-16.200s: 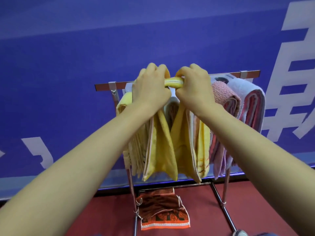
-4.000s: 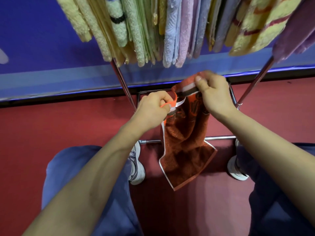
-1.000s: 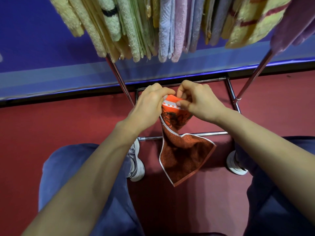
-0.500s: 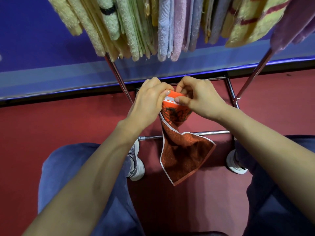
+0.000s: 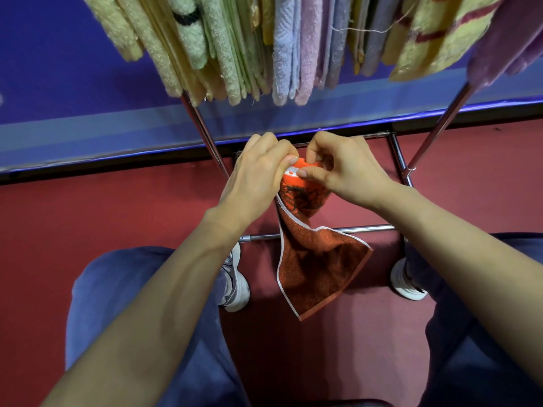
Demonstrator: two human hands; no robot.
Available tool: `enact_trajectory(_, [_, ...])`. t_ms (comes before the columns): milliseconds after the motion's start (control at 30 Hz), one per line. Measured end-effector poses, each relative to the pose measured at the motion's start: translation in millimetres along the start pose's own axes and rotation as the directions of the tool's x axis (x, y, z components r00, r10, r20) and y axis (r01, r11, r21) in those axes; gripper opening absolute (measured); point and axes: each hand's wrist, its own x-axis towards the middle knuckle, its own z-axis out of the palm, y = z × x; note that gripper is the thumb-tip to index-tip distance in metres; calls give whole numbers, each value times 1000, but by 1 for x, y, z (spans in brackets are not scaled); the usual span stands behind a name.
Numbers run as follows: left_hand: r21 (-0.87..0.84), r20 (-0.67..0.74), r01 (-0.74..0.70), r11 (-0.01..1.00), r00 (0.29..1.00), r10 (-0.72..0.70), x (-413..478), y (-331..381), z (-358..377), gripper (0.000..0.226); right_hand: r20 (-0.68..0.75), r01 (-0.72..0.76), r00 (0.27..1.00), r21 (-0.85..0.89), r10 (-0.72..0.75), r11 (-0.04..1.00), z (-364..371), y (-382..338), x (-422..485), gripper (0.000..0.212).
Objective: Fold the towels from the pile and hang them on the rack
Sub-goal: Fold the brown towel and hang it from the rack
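Note:
An orange-brown towel [image 5: 317, 259] with a pale border hangs in the air below the rack, its lower corner pointing down toward the floor. My left hand [image 5: 258, 174] and my right hand [image 5: 343, 168] pinch its bunched top edge close together, thumbs nearly touching. Above them several folded towels [image 5: 282, 45] in yellow, green, blue, pink and purple hang side by side from the rack. The chrome rack legs [image 5: 205, 133] slope down on both sides of my hands.
The rack's lower chrome crossbar [image 5: 352, 230] runs behind the hanging towel. My knees in blue trousers and white shoes [image 5: 235, 286] flank it on the red floor [image 5: 102, 212]. A blue wall panel [image 5: 73, 83] stands just behind the rack.
Over the last second my hands stayed together at the towel's top edge and shifted only slightly. Four seconds ago they held the edge spread apart; it is now gathered.

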Motion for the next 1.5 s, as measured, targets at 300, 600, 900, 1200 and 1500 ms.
enact_trajectory(300, [-1, -28, -36, 999, 999, 36, 1, -1, 0, 25, 9, -22, 1000, -13, 23, 1000, -1, 1, 0, 22])
enact_trajectory(600, [-3, -31, 15, 1000, 999, -15, -2, -15, -5, 17, 124, -99, 982, -315, 145, 944, -8, 39, -1, 12])
enact_trajectory(900, [151, 378, -134, 979, 923, 68, -7, 6, -54, 16, -71, -387, 921, -53, 383, 921, -55, 11, -30, 16])
enact_trajectory(1200, [456, -9, -182, 871, 978, 209, 73, 139, -262, 15, -493, -104, 870, -167, 8, 981, -218, -186, -33, 20])
enact_trajectory(1500, [468, 17, -211, 858, 973, 230, 29, 214, -337, 29, -497, -121, 858, -448, -134, 886, -259, -270, -63, 13])
